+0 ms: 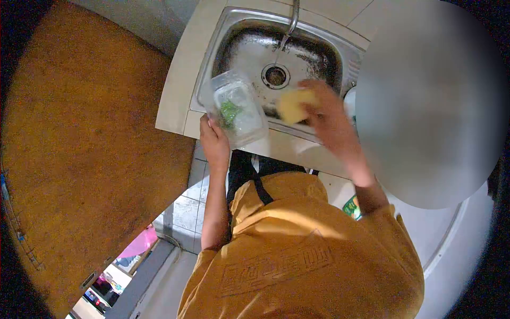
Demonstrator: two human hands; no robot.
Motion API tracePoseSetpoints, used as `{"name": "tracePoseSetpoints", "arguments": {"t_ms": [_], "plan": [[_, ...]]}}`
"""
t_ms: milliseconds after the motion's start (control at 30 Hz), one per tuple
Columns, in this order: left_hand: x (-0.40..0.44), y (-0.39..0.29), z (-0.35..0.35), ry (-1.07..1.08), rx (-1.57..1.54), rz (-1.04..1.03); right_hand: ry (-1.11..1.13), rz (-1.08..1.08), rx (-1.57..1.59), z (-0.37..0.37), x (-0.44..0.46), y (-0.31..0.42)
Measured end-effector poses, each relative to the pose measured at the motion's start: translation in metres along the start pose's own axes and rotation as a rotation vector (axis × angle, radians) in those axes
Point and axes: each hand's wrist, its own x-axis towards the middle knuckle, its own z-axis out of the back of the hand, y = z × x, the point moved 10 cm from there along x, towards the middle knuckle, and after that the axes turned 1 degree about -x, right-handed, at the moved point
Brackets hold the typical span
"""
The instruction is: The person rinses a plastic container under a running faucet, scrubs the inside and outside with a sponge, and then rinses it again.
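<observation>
At the near left edge of the sink, my left hand (214,139) grips the side of a clear plastic container (248,127), held tilted. Inside the container lies a small clump of green, leafy-looking bits (230,114). My right hand (326,109), smeared by motion, is closed on a yellow sponge-like piece (295,105) over the sink's near right part. Blur hides its exact kind. Between the two hands there is a gap. Water runs from the faucet (294,20) into the steel sink (223,40), whose round drain (275,77) shows dark.
A large, blurred pale rounded shape (425,106) covers much of the right side. Part of a white dish (350,101) shows beside the sink. Left of the tiled counter (178,101) stands a brown wooden panel (101,138). A green packet (351,206) is below my right arm.
</observation>
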Motion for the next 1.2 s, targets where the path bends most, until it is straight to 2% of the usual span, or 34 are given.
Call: {"name": "tracePoseSetpoints", "arguments": {"t_ms": [33, 67, 100, 167, 233, 267, 333, 367, 433, 500, 567, 600, 633, 667, 733, 800, 833, 900, 967, 1000, 1067, 1133, 1200], "plan": [[0.000, 0.001, 0.015, -0.050, -0.012, -0.082, -0.080, -0.136, -0.110, 0.026, -0.008, -0.006], [-0.002, 0.000, 0.032, -0.099, -0.024, -0.164, -0.123, -0.214, -0.047, 0.048, -0.015, -0.001], [-0.001, 0.003, 0.045, -0.111, -0.016, -0.159, -0.217, -0.217, -0.253, 0.072, -0.028, -0.012], [0.000, 0.002, 0.055, -0.048, -0.031, -0.182, -0.252, -0.390, -0.344, 0.108, -0.054, -0.046], [0.000, 0.006, 0.069, -0.036, -0.045, -0.174, -0.289, -0.437, -0.533, 0.135, -0.099, -0.119], [0.000, 0.010, 0.070, 0.016, -0.025, -0.111, -0.288, -0.434, -0.524, 0.133, -0.105, -0.123], [-0.003, 0.013, 0.071, 0.063, 0.004, -0.049, -0.257, -0.668, -0.719, 0.136, -0.123, -0.133], [-0.006, 0.011, 0.071, 0.044, -0.012, -0.081, -0.255, -0.665, -0.710, 0.135, -0.122, -0.133], [-0.014, 0.002, 0.064, 0.021, -0.019, -0.114, -0.389, -0.445, -1.041, 0.133, -0.097, -0.076], [-0.021, -0.003, 0.052, -0.026, -0.086, -0.070, -0.419, -0.058, -0.858, 0.100, -0.057, -0.047], [-0.026, -0.012, 0.031, -0.022, -0.099, -0.059, -0.223, -0.022, -0.279, 0.043, -0.012, -0.033], [-0.028, -0.013, 0.021, -0.021, -0.123, -0.038, -0.044, 0.006, -0.256, 0.004, 0.006, -0.011], [-0.029, -0.014, 0.014, -0.021, -0.121, -0.037, 0.038, -0.009, -0.142, -0.035, 0.012, -0.004], [-0.029, -0.013, 0.011, -0.033, -0.133, -0.035, 0.097, 0.232, -0.247, -0.082, 0.021, 0.005], [-0.024, -0.013, 0.014, -0.044, -0.143, -0.033, 0.402, 0.158, -0.320, -0.166, 0.038, -0.005], [-0.016, -0.006, 0.011, 0.131, -0.140, 0.165, 0.441, 0.126, -0.377, -0.213, 0.045, -0.006], [-0.010, 0.004, 0.011, 0.131, -0.138, 0.166, 0.479, 0.093, -0.437, -0.234, 0.048, -0.009], [0.005, 0.012, 0.032, -0.034, -0.143, 0.022, 0.442, 0.160, -0.404, -0.263, 0.057, 0.001], [0.021, 0.029, 0.044, -0.054, -0.125, 0.016, 0.405, 0.225, -0.370, -0.297, 0.062, 0.009], [0.027, 0.035, 0.050, -0.074, -0.114, 0.010, 0.357, 0.225, -0.256, -0.316, 0.064, 0.005], [0.038, 0.054, 0.055, -0.076, -0.115, -0.002, 0.312, 0.223, -0.144, -0.330, 0.069, 0.008], [0.044, 0.058, 0.061, -0.078, -0.116, -0.014, 0.358, 0.098, -0.061, -0.340, 0.074, 0.002], [0.047, 0.066, 0.057, -0.004, -0.088, 0.041, 0.299, 0.086, -0.010, -0.342, 0.082, -0.003]]}}
